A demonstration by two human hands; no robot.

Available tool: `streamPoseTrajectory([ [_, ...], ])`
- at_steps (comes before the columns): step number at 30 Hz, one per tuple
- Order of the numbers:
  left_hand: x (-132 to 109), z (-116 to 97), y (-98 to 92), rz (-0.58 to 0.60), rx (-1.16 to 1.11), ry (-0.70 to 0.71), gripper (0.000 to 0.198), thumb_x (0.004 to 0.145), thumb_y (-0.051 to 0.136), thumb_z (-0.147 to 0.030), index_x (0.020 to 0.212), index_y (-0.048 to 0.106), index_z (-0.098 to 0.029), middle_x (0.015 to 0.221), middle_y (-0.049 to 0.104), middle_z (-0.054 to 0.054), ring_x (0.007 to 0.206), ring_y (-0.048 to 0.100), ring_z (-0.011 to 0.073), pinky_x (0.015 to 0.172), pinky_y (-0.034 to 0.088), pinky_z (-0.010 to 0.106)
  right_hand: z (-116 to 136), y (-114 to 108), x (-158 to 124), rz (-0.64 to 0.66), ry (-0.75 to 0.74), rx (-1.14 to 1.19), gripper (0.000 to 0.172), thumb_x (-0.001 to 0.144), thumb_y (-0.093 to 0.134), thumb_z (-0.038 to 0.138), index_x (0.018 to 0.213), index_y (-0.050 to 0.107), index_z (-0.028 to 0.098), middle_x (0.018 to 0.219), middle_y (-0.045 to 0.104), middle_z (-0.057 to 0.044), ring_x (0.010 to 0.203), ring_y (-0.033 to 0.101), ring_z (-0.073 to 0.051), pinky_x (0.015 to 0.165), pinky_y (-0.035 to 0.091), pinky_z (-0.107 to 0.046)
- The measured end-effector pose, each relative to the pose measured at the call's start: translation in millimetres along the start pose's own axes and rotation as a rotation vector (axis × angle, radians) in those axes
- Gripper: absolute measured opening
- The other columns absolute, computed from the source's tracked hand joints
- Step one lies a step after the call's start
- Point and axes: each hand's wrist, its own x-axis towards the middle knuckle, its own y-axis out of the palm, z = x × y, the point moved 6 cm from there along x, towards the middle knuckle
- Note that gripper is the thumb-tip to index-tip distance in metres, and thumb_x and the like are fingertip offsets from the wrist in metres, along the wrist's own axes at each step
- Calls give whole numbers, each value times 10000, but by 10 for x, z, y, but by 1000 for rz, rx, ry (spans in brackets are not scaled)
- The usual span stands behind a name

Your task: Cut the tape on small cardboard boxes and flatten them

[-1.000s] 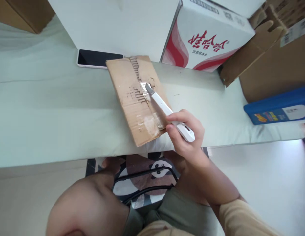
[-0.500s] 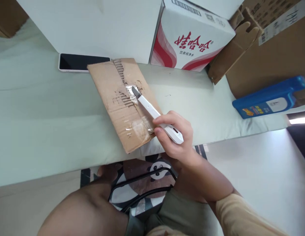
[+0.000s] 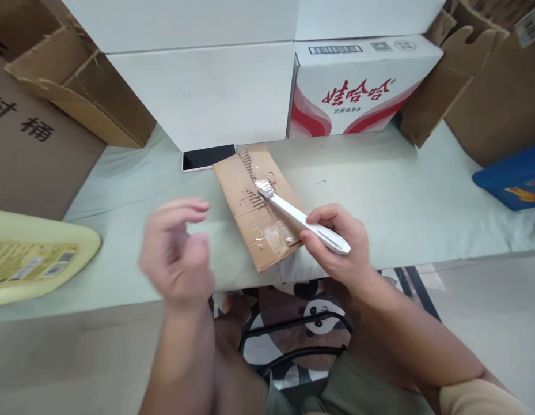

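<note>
My right hand point(image 3: 342, 242) grips the white handle of a utility knife point(image 3: 308, 222), its blade pointing away to the upper left. The blade tip lies over the tape patch of a flat brown cardboard piece point(image 3: 245, 222), where the top layer is torn and corrugation shows. I cannot tell whether the tip touches. My left hand point(image 3: 176, 251) is raised left of the cardboard, slightly blurred, with fingers curved and a gap to the thumb; nothing shows in it. A dark-screened phone point(image 3: 207, 157) lies behind the cardboard, partly under its corner.
White boxes point(image 3: 198, 95) line the back, one with red lettering point(image 3: 362, 92). Brown cartons point(image 3: 470, 86) stand at both sides. A yellow bottle point(image 3: 42, 256) lies at left, and a blue container point(image 3: 513, 178) at right. The pale green cloth surface point(image 3: 392, 202) ends close before me.
My left hand has come into view at the left. The view has shifted left, showing the yellow bottle and left cartons. The knife stays in my right hand, over the cardboard.
</note>
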Motion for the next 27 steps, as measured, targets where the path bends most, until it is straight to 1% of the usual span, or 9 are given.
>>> streamPoseTrajectory([
  [2,-14,76,137,88,-52,98,209,963,618,-422,1022,706,-242,1060,721,62,1078,702,259,1000,575,489,-19,-39,3,-25,29,25,119,884,701,220,880,582,224,557,591,88,405,468,-59,378,315,-181],
  [3,-31,127,222,151,-21,135,213,979,593,-409,1077,707,-258,1142,724,66,1165,688,265,1067,551,505,-29,-61,5,-40,42,36,123,886,702,224,866,580,223,539,581,91,396,463,-59,376,316,-179],
  [6,-102,280,414,292,50,173,315,996,575,-427,1257,681,-284,1376,672,80,1366,596,284,1220,447,547,-61,-136,13,-96,76,47,132,903,695,257,826,597,216,513,556,85,405,468,-67,397,347,-186],
  [9,-182,344,495,351,94,188,352,1019,533,-454,1289,680,-284,1417,653,85,1393,574,285,1271,382,571,-101,-215,18,-154,112,21,210,928,681,319,764,614,204,533,553,62,441,460,-70,429,357,-200],
  [11,-236,363,509,353,107,178,386,1036,472,-485,1280,685,-275,1405,654,93,1389,578,289,1283,362,586,-132,-238,19,-160,142,25,258,953,657,365,760,631,196,562,569,46,475,489,-79,459,387,-210],
  [14,-317,375,510,307,108,159,445,1043,395,-515,1268,687,-265,1361,663,101,1357,596,292,1292,346,596,-145,-204,14,-110,150,99,277,1001,602,414,885,706,185,602,604,33,513,547,-96,496,442,-227],
  [18,-412,346,540,227,78,167,452,1053,347,-463,1277,679,-256,1325,669,90,1312,613,283,1305,317,595,-99,-127,8,-50,116,141,305,1021,581,425,957,752,181,614,624,23,529,578,-107,507,463,-240],
  [23,-448,293,596,177,41,174,455,1053,299,-418,1272,665,-258,1318,661,83,1297,612,272,1299,336,572,-18,-119,59,-74,70,-6,101,922,700,278,955,738,190,673,707,25,524,599,-94,499,473,-216],
  [27,-440,266,591,175,28,175,427,1049,316,-391,1277,654,-264,1315,659,74,1285,616,254,1295,348,548,59,-92,116,-52,18,-98,44,891,702,224,925,713,199,682,725,27,514,610,-95,485,479,-208],
])
